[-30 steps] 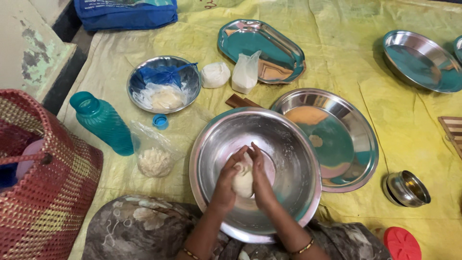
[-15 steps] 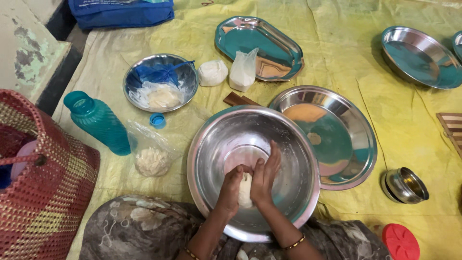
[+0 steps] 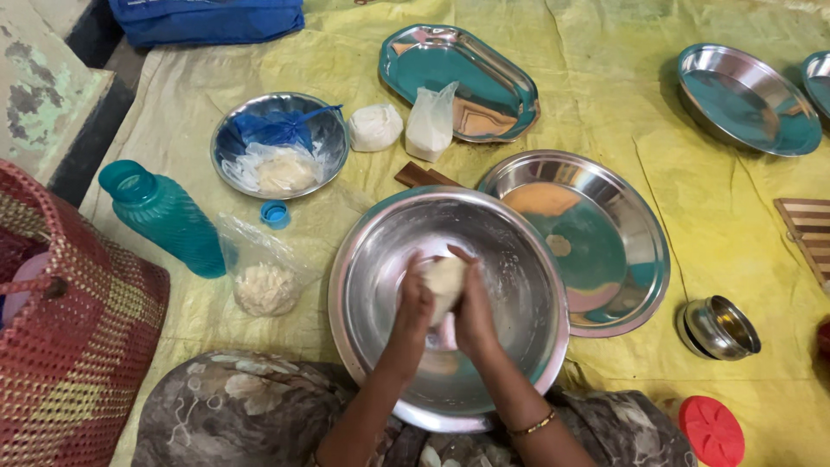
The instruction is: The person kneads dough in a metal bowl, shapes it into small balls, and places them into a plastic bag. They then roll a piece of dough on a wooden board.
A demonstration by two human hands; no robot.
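Both hands together now: left hand [image 3: 413, 304] and right hand [image 3: 475, 310] clamped around the dough ball [image 3: 445, 278], held just above the big steel bowl [image 3: 372, 259] at the yellow cloth's [image 3: 622, 112] near edge. Left of it, a teal bottle [image 3: 164, 218] and bagged dough [image 3: 264, 287]; right, a wide steel plate [image 3: 640, 242], touching the bowl.

A wrinkled yellow plastic sheet [image 3: 692, 216] covers the floor across most of the frame. At the upper left edge, a strip of dark bare floor [image 3: 91, 147] borders a pale, stained painted surface [image 3: 39, 95]. Soft, even light produces faint shadows.
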